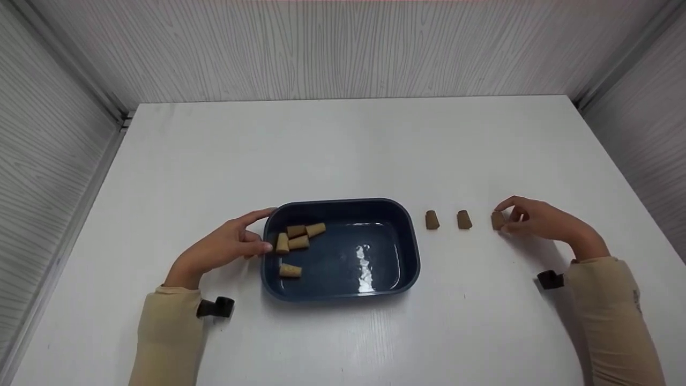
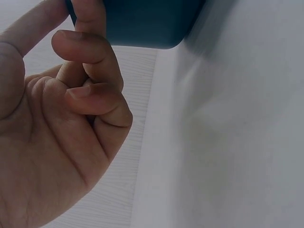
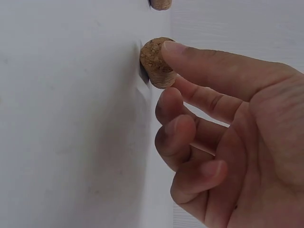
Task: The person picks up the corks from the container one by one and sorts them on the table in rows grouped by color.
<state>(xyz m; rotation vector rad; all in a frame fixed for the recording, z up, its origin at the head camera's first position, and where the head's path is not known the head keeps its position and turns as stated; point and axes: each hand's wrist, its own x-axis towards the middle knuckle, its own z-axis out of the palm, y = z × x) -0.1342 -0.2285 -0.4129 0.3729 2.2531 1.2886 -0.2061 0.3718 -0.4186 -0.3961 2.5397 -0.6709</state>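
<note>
A dark blue rectangular basin sits on the white table, with several tapered cork stoppers along its left side. My left hand holds the basin's left end, its thumb at the rim and its index finger by the upper left corner. The left wrist view shows the other fingers curled below the basin wall. At the right, my right hand pinches a brown cork stopper between thumb and index finger, its wide end facing the right wrist camera. Whether it touches the table I cannot tell.
Two brown cork stoppers, one nearer the basin and one farther right, lie in a row between the basin and my right hand. Pale wood-grain panels enclose the back and sides of the table.
</note>
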